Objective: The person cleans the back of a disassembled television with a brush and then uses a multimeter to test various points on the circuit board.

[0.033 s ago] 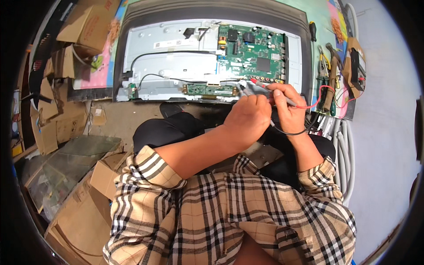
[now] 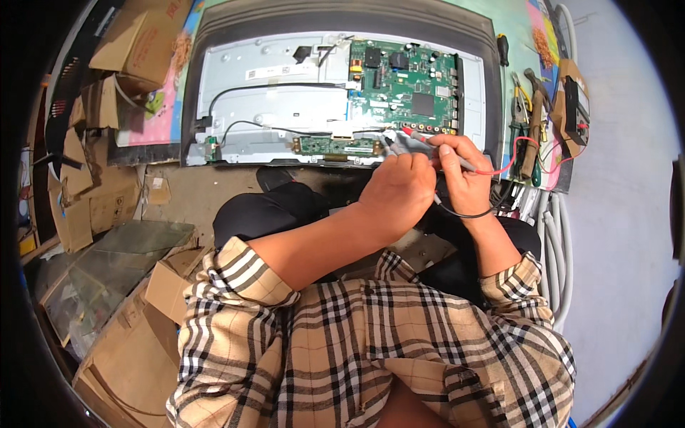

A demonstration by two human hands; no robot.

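My right hand (image 2: 467, 175) is closed around a red-tipped multimeter probe (image 2: 414, 134), which slants to the left over the lower edge of a green circuit board (image 2: 389, 96). Closed beside it, my left hand (image 2: 398, 184) grips a second probe (image 2: 394, 147) with a dark tip and a black lead. Both tips are close together, near the row of round sockets; whether they touch metal I cannot tell. The board is fixed to the pale metal back of an opened flat-screen panel (image 2: 250, 107). A narrow green board (image 2: 339, 146) lies along its near edge.
Right of the panel lie a hammer (image 2: 531, 167), pliers (image 2: 521, 107) and a screwdriver (image 2: 504, 50). A dark multimeter (image 2: 576, 107) stands beyond them, with a red lead (image 2: 519, 146) running to my hand. Cardboard boxes (image 2: 146, 43) and glass sheets (image 2: 114, 271) are at the left.
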